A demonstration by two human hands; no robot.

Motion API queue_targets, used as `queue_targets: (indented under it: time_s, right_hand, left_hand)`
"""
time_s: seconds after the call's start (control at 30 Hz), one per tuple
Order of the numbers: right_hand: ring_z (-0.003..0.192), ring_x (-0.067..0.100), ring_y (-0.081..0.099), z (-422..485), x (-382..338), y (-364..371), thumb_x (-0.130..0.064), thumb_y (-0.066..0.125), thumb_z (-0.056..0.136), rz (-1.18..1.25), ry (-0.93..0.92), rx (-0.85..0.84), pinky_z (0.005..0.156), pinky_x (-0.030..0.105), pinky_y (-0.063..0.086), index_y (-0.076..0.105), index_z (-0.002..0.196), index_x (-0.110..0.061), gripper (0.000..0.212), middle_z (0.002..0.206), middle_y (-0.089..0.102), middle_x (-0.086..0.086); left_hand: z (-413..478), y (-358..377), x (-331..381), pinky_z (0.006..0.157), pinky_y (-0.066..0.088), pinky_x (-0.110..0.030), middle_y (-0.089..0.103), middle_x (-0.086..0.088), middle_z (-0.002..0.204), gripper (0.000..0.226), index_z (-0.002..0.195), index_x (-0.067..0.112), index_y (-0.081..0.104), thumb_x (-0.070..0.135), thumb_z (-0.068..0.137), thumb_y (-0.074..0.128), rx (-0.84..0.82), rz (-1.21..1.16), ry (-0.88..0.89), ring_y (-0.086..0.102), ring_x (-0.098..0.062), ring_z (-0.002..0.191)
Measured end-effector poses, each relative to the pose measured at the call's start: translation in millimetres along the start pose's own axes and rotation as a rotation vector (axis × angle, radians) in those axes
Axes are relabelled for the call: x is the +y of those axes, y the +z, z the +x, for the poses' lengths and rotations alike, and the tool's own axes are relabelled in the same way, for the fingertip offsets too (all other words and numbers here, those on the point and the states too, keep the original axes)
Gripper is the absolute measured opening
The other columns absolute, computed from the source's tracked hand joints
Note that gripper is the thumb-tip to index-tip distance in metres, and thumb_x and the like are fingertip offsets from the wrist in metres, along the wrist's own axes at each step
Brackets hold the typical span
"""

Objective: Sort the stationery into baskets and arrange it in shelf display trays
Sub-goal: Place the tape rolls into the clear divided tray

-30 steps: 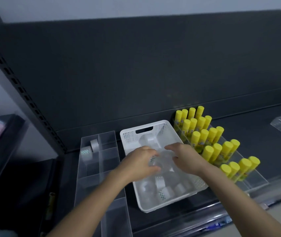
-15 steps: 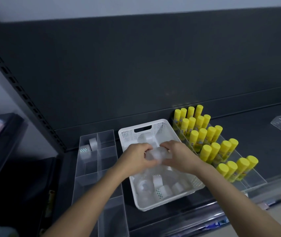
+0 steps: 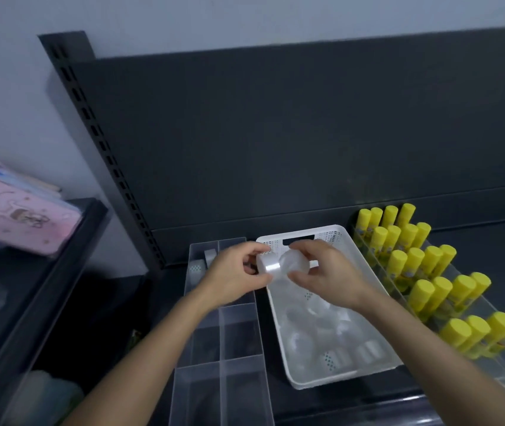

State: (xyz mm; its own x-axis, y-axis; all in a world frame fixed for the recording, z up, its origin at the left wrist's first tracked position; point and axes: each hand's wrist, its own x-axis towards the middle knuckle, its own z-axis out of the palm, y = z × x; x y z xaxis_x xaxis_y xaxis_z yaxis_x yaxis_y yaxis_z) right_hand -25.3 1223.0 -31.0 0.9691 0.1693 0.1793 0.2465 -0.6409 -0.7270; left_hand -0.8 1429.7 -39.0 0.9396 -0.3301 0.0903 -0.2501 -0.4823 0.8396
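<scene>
I had the left hand point(image 3: 232, 279) curled round one clear tape roll point(image 3: 267, 265), and the right hand point(image 3: 325, 276) pinching a second clear roll point(image 3: 296, 262) between thumb and fingers. The two rolls touched face to face in the air over the far end of the white basket point(image 3: 348, 379), just right of the divided clear tray point(image 3: 221, 336). I judged the step to be parting the pair and setting them in that tray, where a grey roll point(image 3: 210, 256) and a dotted roll point(image 3: 197, 267) already stood on edge in the far compartments. To do it well I wanted a gentle twist rather than a straight pull. Clear rolls that touch may cling, and a jerk could drop one among the loose rolls point(image 3: 334, 348) in the basket. Then I meant to carry the left roll the short way left, stand it on edge like its neighbours, and fill from far to near. The yellow glue sticks point(image 3: 423, 265) on the right were well apart and needed no care. Whether the two rolls were wrapped together I could not tell.
</scene>
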Motion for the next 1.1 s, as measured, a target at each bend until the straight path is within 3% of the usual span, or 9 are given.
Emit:
queue_targets:
  time_s: [0.13, 0.23, 0.37, 0.6, 0.77, 0.93, 1.0, 1.1]
  right_hand:
    - [0.089, 0.003, 0.054, 20.9, -12.5, 19.1, -0.031, 0.075, 0.076, -0.026, -0.05, -0.024, 0.073, 0.011, 0.047, 0.054, 0.126, -0.02, 0.055, 0.101, 0.056, -0.011]
    - [0.092, 0.006, 0.057, 41.5, -21.2, 31.6, -0.034, 0.074, 0.076, -0.046, -0.067, -0.04, 0.078, 0.022, 0.049, 0.057, 0.116, -0.019, 0.046, 0.1, 0.06, -0.011]
    - [0.101, 0.019, 0.056, 68.4, -30.9, 47.1, -0.029, 0.069, 0.08, -0.209, -0.147, -0.119, 0.085, 0.028, 0.045, 0.059, 0.116, -0.013, 0.041, 0.109, 0.062, 0.003]
    - [0.094, 0.029, 0.054, 91.8, -28.6, 70.0, -0.023, 0.058, 0.085, -0.483, -0.168, -0.289, 0.082, 0.038, 0.044, 0.061, 0.094, -0.006, 0.019, 0.097, 0.062, 0.01]
    - [0.103, 0.028, 0.049, 94.8, -23.0, 80.9, -0.031, 0.057, 0.088, -0.537, -0.144, -0.358, 0.092, 0.037, 0.042, 0.059, 0.103, -0.011, 0.025, 0.104, 0.06, 0.006]
    - [0.106, 0.029, 0.046, 93.1, -21.0, 82.7, -0.027, 0.052, 0.089, -0.572, -0.139, -0.425, 0.095, 0.039, 0.041, 0.063, 0.098, -0.012, 0.02, 0.101, 0.061, 0.003]
    - [0.108, 0.028, 0.045, 90.6, -21.0, 82.6, -0.025, 0.051, 0.089, -0.568, -0.143, -0.416, 0.094, 0.039, 0.042, 0.062, 0.098, -0.012, 0.019, 0.104, 0.06, 0.004]
    - [0.105, 0.029, 0.048, 86.7, -20.3, 81.2, -0.015, 0.048, 0.088, -0.562, -0.165, -0.316, 0.083, 0.033, 0.043, 0.057, 0.094, -0.008, 0.014, 0.104, 0.058, 0.009]
  left_hand:
    - [1.2, -26.0, -18.1, 0.072, 0.05, -0.009, 0.066, 0.019, 0.099, 0.04, 0.1, 0.044, 0.061, 0.024, 0.071, 0.081, 0.094, 0.008, -0.027, 0.063, 0.007, 0.085]
    - [8.9, -42.1, -34.9, 0.077, 0.047, -0.008, 0.059, 0.017, 0.105, 0.04, 0.099, 0.046, 0.057, 0.026, 0.072, 0.08, 0.136, 0.065, -0.035, 0.06, 0.007, 0.09]
    - [22.6, -58.3, -57.0, 0.08, 0.045, -0.004, 0.055, 0.015, 0.108, 0.046, 0.114, 0.027, 0.062, 0.021, 0.073, 0.08, 0.112, 0.132, -0.066, 0.058, 0.007, 0.093]
    - [40.7, -61.3, -74.8, 0.085, 0.038, -0.006, 0.058, 0.009, 0.118, 0.051, 0.123, 0.024, 0.061, 0.018, 0.075, 0.078, -0.015, 0.264, -0.056, 0.055, -0.003, 0.108]
    - [42.5, -55.7, -81.4, 0.103, 0.037, -0.03, 0.055, 0.0, 0.126, 0.055, 0.133, 0.027, 0.055, 0.032, 0.081, 0.072, -0.152, 0.381, -0.114, 0.039, -0.014, 0.122]
    - [39.9, -56.2, -82.6, 0.112, 0.027, -0.042, 0.049, 0.008, 0.142, 0.043, 0.134, 0.025, 0.055, 0.03, 0.091, 0.061, -0.247, 0.486, -0.095, 0.03, -0.018, 0.133]
    - [35.4, -56.4, -82.2, 0.114, 0.023, -0.035, 0.044, 0.007, 0.146, 0.045, 0.137, 0.023, 0.051, 0.025, 0.093, 0.058, -0.209, 0.453, -0.081, 0.028, -0.016, 0.136]
    - [22.3, -61.6, -81.4, 0.107, 0.025, -0.021, 0.049, 0.003, 0.141, 0.042, 0.136, 0.018, 0.052, 0.014, 0.095, 0.054, -0.078, 0.42, -0.016, 0.036, -0.015, 0.131]
